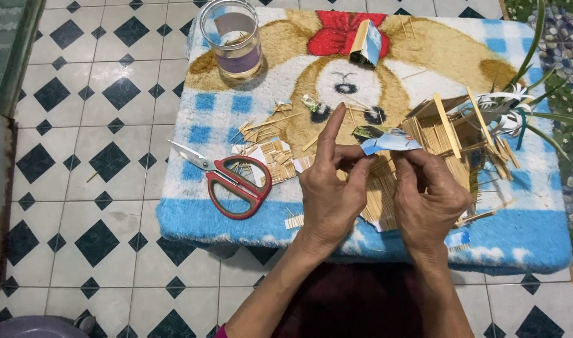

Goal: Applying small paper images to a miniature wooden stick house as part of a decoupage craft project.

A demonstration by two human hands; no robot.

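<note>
My left hand (331, 188) and my right hand (427, 194) meet over a fluffy blue-and-white mat (218, 222) with a bear picture. Both pinch a small torn scrap of printed paper (386, 139) between fingertips; my left index finger points up. Under my hands lies a flat panel of thin wooden sticks (380, 200). To the right stands a small house built from sticks (455, 134). Red-handled scissors (233, 178) lie shut on the mat, left of my left hand.
A glass jar (232, 37) stands at the mat's far left corner. A folded bit of printed card (366, 42) rests at the far middle. Loose stick bundles (268, 144) lie near the scissors. Plant leaves (537, 81) reach in from the right. Checkered tile floor (92, 156) surrounds the mat.
</note>
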